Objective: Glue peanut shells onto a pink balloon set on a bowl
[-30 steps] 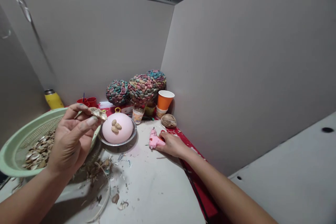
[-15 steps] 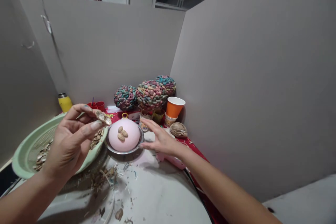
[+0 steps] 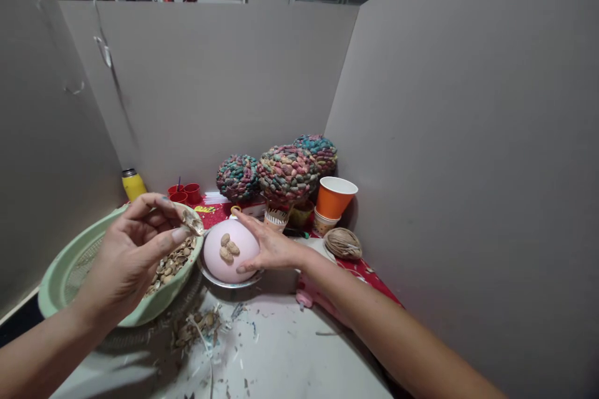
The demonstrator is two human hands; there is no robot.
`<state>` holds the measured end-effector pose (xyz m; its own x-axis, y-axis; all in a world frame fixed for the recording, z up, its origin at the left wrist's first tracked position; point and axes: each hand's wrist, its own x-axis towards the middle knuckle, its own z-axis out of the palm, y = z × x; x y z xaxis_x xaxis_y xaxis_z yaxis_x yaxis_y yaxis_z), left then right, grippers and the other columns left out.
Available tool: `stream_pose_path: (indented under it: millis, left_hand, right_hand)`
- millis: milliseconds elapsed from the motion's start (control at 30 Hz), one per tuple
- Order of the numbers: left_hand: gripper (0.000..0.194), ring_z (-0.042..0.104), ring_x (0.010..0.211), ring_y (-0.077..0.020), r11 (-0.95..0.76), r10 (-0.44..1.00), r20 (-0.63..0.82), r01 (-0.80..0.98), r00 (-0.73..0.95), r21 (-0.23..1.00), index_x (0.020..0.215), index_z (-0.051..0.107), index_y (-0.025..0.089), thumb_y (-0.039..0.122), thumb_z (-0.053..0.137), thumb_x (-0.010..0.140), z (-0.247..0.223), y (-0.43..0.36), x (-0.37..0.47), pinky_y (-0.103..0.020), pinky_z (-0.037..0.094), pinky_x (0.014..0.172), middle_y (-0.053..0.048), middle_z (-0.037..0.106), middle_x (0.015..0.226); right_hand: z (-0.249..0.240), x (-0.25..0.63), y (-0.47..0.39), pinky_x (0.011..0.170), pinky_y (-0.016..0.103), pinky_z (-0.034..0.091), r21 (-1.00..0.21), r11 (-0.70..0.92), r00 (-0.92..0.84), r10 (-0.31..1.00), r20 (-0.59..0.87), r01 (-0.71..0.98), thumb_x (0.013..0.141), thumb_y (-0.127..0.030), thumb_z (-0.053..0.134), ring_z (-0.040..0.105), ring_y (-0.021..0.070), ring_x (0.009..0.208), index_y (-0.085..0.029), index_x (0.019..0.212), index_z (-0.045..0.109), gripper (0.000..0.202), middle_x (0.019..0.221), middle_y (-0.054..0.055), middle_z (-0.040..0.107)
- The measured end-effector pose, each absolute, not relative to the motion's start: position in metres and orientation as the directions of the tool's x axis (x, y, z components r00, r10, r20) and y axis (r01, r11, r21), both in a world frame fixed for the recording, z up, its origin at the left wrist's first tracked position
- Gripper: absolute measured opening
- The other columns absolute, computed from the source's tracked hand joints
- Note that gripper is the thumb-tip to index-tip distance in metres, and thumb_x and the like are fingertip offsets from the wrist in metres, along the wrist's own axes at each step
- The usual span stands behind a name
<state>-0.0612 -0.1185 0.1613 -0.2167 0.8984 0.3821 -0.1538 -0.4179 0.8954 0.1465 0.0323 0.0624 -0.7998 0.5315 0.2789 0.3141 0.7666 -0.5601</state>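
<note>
Between the thumb and fingers of my left hand (image 3: 135, 249) is a peanut shell piece (image 3: 192, 222), held up over the right rim of the green basket (image 3: 50, 290). My right hand (image 3: 266, 243) has its fingers spread and rests against the right side of a pink ball (image 3: 216, 262). Three peanut shells (image 3: 229, 249) sit on the front of the ball, which stands in a round metal bowl (image 3: 229, 285). Many loose shells (image 3: 169, 265) lie in the basket.
Several multicoloured shell-covered balls (image 3: 287, 173) stand behind. Orange cup (image 3: 333, 198) and twine roll (image 3: 343, 243) are at the right, beside a pink tool (image 3: 306, 293). Shell scraps (image 3: 199, 327) lie in front. Red cups (image 3: 191, 192) and a yellow bottle (image 3: 133, 184) stand at the back left.
My right hand has moved left onto the ball's side. The view has shifted, so the scene sits further right. My left hand still holds the shell piece.
</note>
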Motion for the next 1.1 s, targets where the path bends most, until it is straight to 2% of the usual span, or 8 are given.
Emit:
stream_pose_path:
  millis: [133,300,433,533,667,767,900,1100]
  left_hand:
    - [0.027,0.064,0.077,-0.0093,-0.412,0.906,0.391,-0.122,-0.161,0.903,0.087,0.065,0.022,0.015,0.083,0.067,0.159,-0.117,-0.064,-0.012,0.055,0.070,0.002,0.067,0.083]
    - [0.029,0.063,0.075,-0.0117,-0.421,0.897,0.411,-0.028,-0.162,0.907,0.088,0.065,0.021,0.020,0.084,0.067,0.157,-0.112,-0.069,-0.015,0.055,0.066,-0.001,0.067,0.084]
    - [0.027,0.065,0.074,-0.0149,-0.468,0.872,0.475,0.085,-0.118,0.880,0.089,0.064,0.020,0.019,0.082,0.069,0.156,-0.106,-0.072,-0.019,0.056,0.064,-0.004,0.067,0.083]
    - [0.025,0.066,0.076,-0.0164,-0.524,0.839,0.544,0.229,-0.028,0.820,0.091,0.062,0.020,0.018,0.078,0.072,0.156,-0.100,-0.073,-0.023,0.056,0.068,-0.005,0.067,0.084]
    - [0.018,0.065,0.084,-0.0166,-0.591,0.795,0.569,0.487,0.213,0.643,0.096,0.060,0.019,0.016,0.068,0.080,0.157,-0.090,-0.074,-0.028,0.055,0.079,-0.004,0.066,0.091]
    - [0.014,0.062,0.082,-0.0147,-0.666,0.738,0.508,0.604,0.445,0.438,0.097,0.058,0.018,0.013,0.059,0.084,0.158,-0.081,-0.074,-0.027,0.052,0.076,-0.003,0.065,0.091]
    - [0.010,0.060,0.076,-0.0149,-0.738,0.666,0.387,0.640,0.637,0.217,0.096,0.056,0.017,0.014,0.052,0.087,0.156,-0.065,-0.070,-0.027,0.047,0.067,-0.004,0.065,0.086]
    - [0.013,0.056,0.070,-0.0158,-0.770,0.608,0.289,0.638,0.740,-0.015,0.090,0.059,0.015,0.010,0.048,0.085,0.151,-0.045,-0.065,-0.027,0.041,0.061,-0.006,0.064,0.084]
  right_hand:
    - [0.064,0.147,0.033,0.114,0.054,0.024,-0.522,0.781,-0.776,0.548,0.310,0.343,0.065,-0.051,0.084,0.030,0.0360,0.141,-0.024,0.156,0.010,0.121,0.156,0.016,0.029]
    - [0.088,0.152,0.035,0.112,0.047,0.031,-0.487,0.833,-0.824,0.456,0.335,0.263,0.067,-0.044,0.084,0.036,0.0329,0.138,-0.025,0.156,0.014,0.115,0.157,0.013,0.028]
    - [0.108,0.151,0.038,0.108,0.045,0.037,-0.475,0.835,-0.878,0.421,0.229,0.276,0.064,-0.042,0.086,0.045,0.0336,0.130,-0.021,0.151,0.028,0.107,0.149,0.014,0.041]
    - [0.106,0.144,0.042,0.109,0.046,0.036,-0.458,0.836,-0.902,0.406,0.146,0.302,0.061,-0.041,0.087,0.044,0.0346,0.130,-0.016,0.147,0.037,0.102,0.144,0.017,0.045]
    - [0.091,0.135,0.046,0.115,0.046,0.027,-0.514,0.821,-0.906,0.384,0.176,0.248,0.062,-0.045,0.087,0.029,0.0329,0.141,-0.017,0.151,0.028,0.110,0.153,0.018,0.031]
    - [0.083,0.136,0.047,0.109,0.048,0.034,-0.584,0.774,-0.869,0.443,0.221,0.246,0.062,-0.047,0.086,0.040,0.0330,0.134,-0.020,0.150,0.027,0.110,0.148,0.017,0.038]
    - [0.081,0.142,0.046,0.101,0.045,0.042,-0.641,0.715,-0.842,0.503,0.196,0.278,0.061,-0.043,0.088,0.052,0.0317,0.120,-0.020,0.140,0.039,0.096,0.133,0.013,0.052]
    - [0.078,0.143,0.049,0.108,0.045,0.036,-0.600,0.772,-0.862,0.436,0.259,0.210,0.066,-0.043,0.085,0.044,0.0304,0.129,-0.019,0.140,0.041,0.089,0.139,0.014,0.047]
